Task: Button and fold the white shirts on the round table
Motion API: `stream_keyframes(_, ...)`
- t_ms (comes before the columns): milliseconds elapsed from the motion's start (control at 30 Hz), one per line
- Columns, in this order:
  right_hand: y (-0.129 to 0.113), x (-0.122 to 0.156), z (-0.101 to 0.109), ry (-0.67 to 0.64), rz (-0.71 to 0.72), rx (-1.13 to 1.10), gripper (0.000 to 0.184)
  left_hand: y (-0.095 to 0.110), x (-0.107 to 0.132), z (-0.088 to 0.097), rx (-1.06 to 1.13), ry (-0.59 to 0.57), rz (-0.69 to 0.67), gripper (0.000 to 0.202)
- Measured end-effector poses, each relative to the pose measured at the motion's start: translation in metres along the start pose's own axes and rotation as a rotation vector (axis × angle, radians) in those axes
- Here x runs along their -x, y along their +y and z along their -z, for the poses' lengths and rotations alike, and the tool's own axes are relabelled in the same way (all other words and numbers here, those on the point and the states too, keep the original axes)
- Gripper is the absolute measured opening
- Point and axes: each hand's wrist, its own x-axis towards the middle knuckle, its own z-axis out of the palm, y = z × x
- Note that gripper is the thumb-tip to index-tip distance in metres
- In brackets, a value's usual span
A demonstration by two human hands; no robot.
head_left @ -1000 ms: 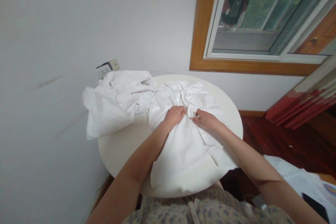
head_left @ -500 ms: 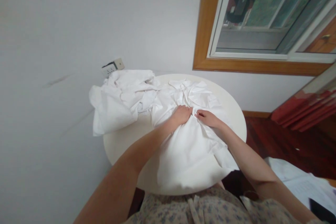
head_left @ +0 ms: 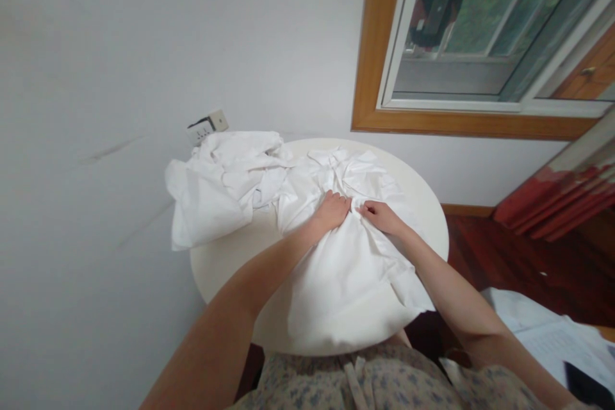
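A white cloth garment [head_left: 331, 282] lies crumpled over the middle of a round white table [head_left: 221, 266], its lower part hanging toward my body. My left hand [head_left: 334, 210] is closed on a gathered fold of it near the centre. Just to the right, my right hand [head_left: 378, 214] pinches the same fabric between thumb and fingers. Creases run outward from the spot where both hands grip. The garment's exact kind is hard to make out, and the fingertips are partly hidden in the folds.
A heap of white cloth [head_left: 216, 198] sits at the table's left side, overhanging the edge. Behind it is a wall socket [head_left: 202, 131]. A wood-framed window [head_left: 368, 118] and a red and white curtain [head_left: 542, 205] are to the right. Papers [head_left: 542, 333] and a dark object [head_left: 589, 384] lie low right.
The camera view has shifted very slightly. Both hands stay at the same place on the garment, with almost no visible movement of the fabric.
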Motion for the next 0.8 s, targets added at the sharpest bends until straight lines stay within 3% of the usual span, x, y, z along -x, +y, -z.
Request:
stream_keyframes(200,0.002,-0.003,-0.003,0.028,0.009,-0.034,0.04,0.003,0.009,0.012,0.041,0.14,0.014,0.021)
stream_keyframes(367,0.001,-0.002,-0.003,0.042,0.015,-0.097,0.04,0.01,0.024,0.007,0.316,0.258,0.175,0.017)
stream_keyframes(500,-0.007,0.002,0.002,0.077,0.034,-0.143,0.036,0.01,0.031,-0.002,0.499,0.288,0.128,0.021)
stream_keyframes(700,-0.009,0.008,0.008,-0.085,0.06,-0.035,0.037,0.005,0.029,-0.008,0.546,0.294,0.119,0.017)
stream_keyframes(800,-0.009,0.008,0.008,-0.093,0.079,-0.067,0.04,0.004,0.03,-0.004,0.561,0.306,0.117,0.021)
